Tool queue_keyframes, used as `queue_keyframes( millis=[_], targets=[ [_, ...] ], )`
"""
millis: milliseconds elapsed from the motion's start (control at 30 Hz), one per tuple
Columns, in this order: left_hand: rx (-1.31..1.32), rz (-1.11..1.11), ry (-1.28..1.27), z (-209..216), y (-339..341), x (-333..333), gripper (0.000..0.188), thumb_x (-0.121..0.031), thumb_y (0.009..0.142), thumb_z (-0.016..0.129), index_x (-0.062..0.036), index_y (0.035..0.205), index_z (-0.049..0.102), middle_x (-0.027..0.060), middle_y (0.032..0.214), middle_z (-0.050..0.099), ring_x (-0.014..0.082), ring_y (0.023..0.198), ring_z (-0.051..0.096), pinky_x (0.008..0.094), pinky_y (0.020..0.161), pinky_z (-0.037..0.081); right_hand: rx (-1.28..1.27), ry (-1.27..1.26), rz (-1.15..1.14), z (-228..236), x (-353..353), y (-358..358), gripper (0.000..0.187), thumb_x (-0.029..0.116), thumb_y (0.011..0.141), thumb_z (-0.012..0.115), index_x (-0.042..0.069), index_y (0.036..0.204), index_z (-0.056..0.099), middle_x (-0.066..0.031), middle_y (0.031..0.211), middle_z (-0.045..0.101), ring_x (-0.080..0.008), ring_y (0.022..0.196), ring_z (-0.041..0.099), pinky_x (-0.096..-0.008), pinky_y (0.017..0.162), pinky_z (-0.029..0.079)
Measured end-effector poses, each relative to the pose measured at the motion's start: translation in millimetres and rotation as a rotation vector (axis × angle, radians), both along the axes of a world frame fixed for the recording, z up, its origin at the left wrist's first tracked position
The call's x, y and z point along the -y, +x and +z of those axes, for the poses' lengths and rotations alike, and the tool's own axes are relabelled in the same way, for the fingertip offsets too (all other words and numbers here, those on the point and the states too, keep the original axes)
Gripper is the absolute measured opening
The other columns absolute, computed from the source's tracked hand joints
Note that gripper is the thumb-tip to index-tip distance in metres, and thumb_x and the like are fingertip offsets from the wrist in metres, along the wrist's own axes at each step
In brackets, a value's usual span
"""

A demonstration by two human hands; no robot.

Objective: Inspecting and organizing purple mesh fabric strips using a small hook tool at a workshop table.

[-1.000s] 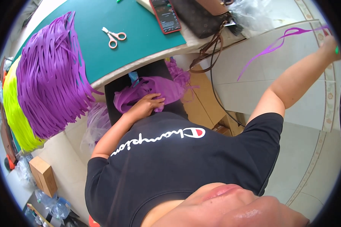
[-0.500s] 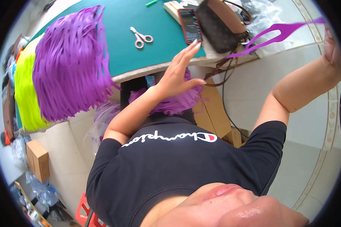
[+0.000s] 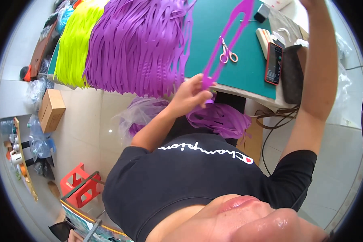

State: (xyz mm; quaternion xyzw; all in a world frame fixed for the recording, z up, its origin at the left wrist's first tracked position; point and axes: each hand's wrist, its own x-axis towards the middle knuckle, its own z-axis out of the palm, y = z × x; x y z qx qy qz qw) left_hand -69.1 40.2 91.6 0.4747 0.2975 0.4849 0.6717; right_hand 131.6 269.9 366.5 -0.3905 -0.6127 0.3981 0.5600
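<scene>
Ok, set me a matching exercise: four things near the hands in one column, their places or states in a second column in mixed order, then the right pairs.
Things
1. scissors
2. phone
3. cardboard box
4. purple loop strip

Places or states
A. on the tiled floor, left of the table
B. pinched at its lower end by the left hand, stretched upward
C. flat on the green mat, handles toward the person
D. at the mat's right edge, beside a dark bag

Pairs: 1-C, 2-D, 3-A, 4-B
</scene>
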Motion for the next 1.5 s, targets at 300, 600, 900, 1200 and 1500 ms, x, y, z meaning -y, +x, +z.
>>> queue_keyframes(
  millis=[300,600,900,1200,1500],
  targets=[
    [-0.206,0.610,-0.073,4,-80,24,0.031,-0.016,0.101,0.052,0.0024,0.125,0.052,0.0093,0.082,0.068,0.0094,0.061,0.061,0.0213,0.058,0.050,-0.011,-0.165,0.214,-145,-191,-152,0.030,0.017,0.098,0.044,-0.008,0.097,0.060,-0.0215,0.096,0.067,-0.0295,0.080,0.070,-0.0359,0.069,0.060],
    [-0.259,0.845,-0.136,-14,-101,27,0.045,-0.011,0.098,0.056,0.0013,0.137,0.038,0.0104,0.092,0.066,0.0098,0.066,0.063,0.0210,0.063,0.051,0.190,-0.228,0.289,-238,-202,-241,0.028,0.022,0.099,0.048,-0.001,0.109,0.060,-0.0177,0.098,0.067,-0.0234,0.086,0.069,-0.0349,0.070,0.058],
    [-0.398,1.281,-0.120,-88,-80,98,0.049,-0.013,0.096,0.057,-0.0004,0.137,0.034,0.0138,0.125,0.048,0.0132,0.082,0.056,0.0262,0.066,0.050,0.071,0.056,0.303,-192,-34,-96,0.025,0.021,0.098,0.055,0.000,0.109,0.062,-0.0092,0.094,0.068,-0.0160,0.081,0.065,-0.0268,0.068,0.052],
    [-1.136,0.441,0.232,-192,-2,44,0.051,-0.033,0.080,0.074,-0.0031,0.118,0.057,0.0202,0.129,0.048,0.0370,0.120,0.044,0.0458,0.103,0.034,0.170,-0.281,0.544,-263,165,48,0.044,0.040,0.095,0.056,-0.004,0.091,0.061,-0.0196,0.095,0.068,-0.0217,0.086,0.064,-0.0323,0.079,0.050],
    [-0.545,-0.136,-0.254,-153,26,17,0.027,-0.019,0.087,0.068,-0.0017,0.105,0.057,0.0050,0.087,0.063,0.0100,0.080,0.058,0.0263,0.071,0.048,0.544,-0.629,0.229,-384,265,42,0.039,0.023,0.087,0.072,0.006,0.078,0.038,-0.0078,0.073,0.058,-0.0126,0.065,0.044,-0.0289,0.058,0.042]
  ],
)
